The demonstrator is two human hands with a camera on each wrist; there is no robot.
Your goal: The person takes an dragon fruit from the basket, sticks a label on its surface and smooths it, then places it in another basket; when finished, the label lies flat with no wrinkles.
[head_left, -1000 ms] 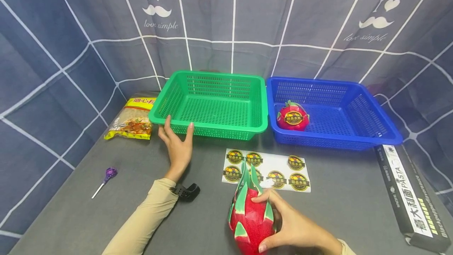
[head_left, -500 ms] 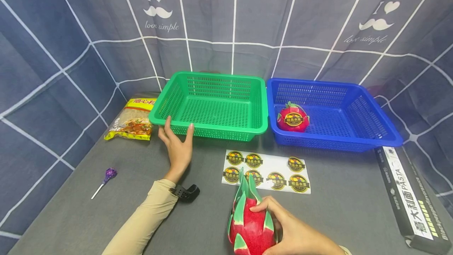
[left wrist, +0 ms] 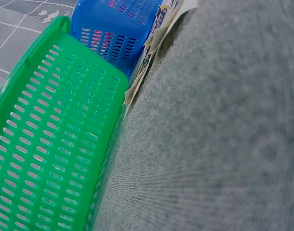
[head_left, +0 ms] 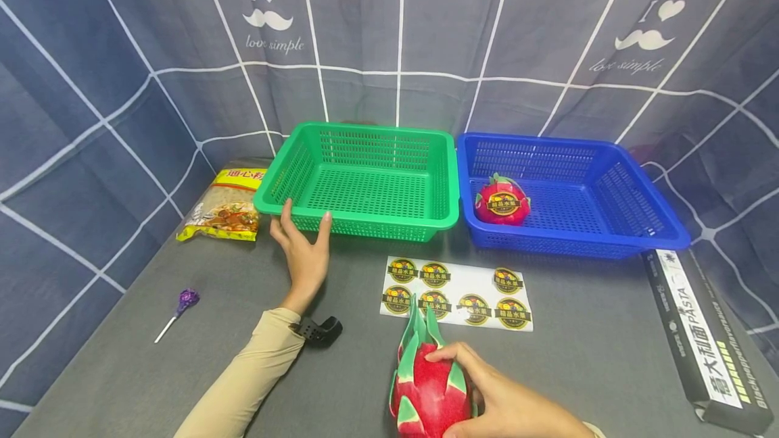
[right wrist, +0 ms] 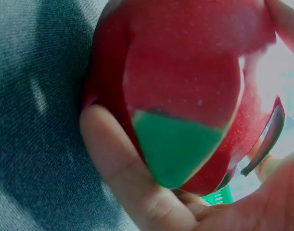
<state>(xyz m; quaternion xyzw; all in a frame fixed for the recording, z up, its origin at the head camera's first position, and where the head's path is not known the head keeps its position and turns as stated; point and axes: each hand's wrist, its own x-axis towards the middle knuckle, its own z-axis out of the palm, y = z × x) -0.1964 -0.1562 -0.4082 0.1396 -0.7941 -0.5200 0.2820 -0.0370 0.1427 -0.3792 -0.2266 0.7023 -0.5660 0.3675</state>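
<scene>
Dragon fruit (head_left: pixel 429 391) fills the grasp of the right hand (head_left: pixel 508 391), thumb at its near side and forefinger toward its leafy crown; so wide a span probably suits the round body and stops it rolling. The crown points to twelve o'clock, which perhaps lets the fingers bear on smooth red skin. No label shows on the faces in view, and I cannot tell whether it touches the tabletop (head_left: pixel 365 370).

Between twelve and one from it lies a fruit-label sticker sheet (head_left: pixel 468 282), presumably put there to be within reach of both hands. One spot in its far row is bare.

Toward half past ten, the left hand (head_left: pixel 304 255) rests with spread fingers at the near rim of a green plastic basket (head_left: pixel 377 219); it may be steadying it or simply parked. At one o'clock, a blue plastic basket (head_left: pixel 560 236) contains a labelled dragon fruit (head_left: pixel 502 211), its label facing the person as if for easy reading.

Farther out are a macaroni bag (head_left: pixel 222 211) at ten, a purple lollipop (head_left: pixel 187 299) at half past nine and a black pasta box (head_left: pixel 709 343) near three, seemingly set aside from the handwork.
</scene>
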